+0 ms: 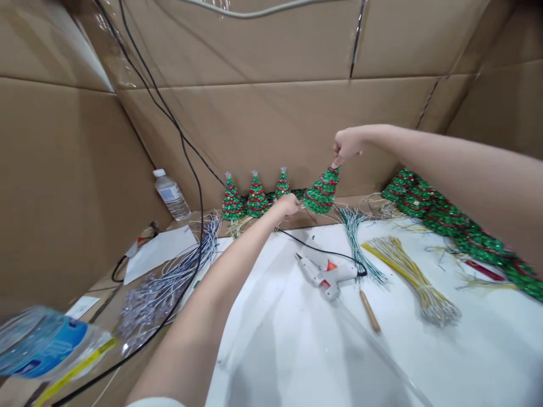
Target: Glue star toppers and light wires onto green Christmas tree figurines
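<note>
My right hand (348,144) pinches the tip of a small green tinsel Christmas tree (322,192) with red garland, which leans to the right. Close to that tree's lower left, my left hand (290,204) is closed; what its fingers hold, if anything, I cannot make out. Behind it stands a star-topped Christmas tree (283,183), partly covered by the hand. Two similar ones, a middle tree (257,198) and a left tree (233,200), stand upright beside it along the cardboard wall.
A glue gun (326,277) with a long clear glue stick lies mid-table, near a wooden-handled tool (370,312). Bundles of green wires (356,232), yellow wires (407,271) and white wires (186,271) lie around. More trees (445,217) are piled right; a water bottle (172,195) stands left.
</note>
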`<state>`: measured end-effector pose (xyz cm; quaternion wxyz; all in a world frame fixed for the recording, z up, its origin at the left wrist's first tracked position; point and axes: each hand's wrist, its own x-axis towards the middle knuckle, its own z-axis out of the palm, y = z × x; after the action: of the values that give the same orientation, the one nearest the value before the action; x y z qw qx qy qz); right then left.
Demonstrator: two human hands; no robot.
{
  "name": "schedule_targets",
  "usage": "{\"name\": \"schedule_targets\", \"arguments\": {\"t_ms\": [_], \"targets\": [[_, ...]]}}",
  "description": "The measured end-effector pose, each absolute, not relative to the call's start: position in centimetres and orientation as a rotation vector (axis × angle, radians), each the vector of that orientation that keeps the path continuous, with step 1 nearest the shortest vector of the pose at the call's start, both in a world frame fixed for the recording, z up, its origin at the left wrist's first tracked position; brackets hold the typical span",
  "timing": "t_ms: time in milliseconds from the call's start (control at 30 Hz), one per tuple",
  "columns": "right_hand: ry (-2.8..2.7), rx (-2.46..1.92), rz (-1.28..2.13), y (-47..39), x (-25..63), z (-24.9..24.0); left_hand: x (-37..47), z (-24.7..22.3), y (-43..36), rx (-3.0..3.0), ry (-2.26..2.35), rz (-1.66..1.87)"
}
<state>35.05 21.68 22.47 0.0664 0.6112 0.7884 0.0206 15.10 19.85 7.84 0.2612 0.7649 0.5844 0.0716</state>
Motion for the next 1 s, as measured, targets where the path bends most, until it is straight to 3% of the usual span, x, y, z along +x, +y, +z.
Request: {"name": "schedule_targets", "arguments": {"t_ms": [433, 1000], "targets": [[2.325, 1.807, 0.441, 29.9, 30.8, 16.0, 17.1, 2.1, 26.0, 2.215, 1.823, 0.006], [2.366, 1.844, 0.408, 32.3, 30.5, 13.0, 17.2, 1.7, 25.9, 2.352, 1.817, -0.208]]}}
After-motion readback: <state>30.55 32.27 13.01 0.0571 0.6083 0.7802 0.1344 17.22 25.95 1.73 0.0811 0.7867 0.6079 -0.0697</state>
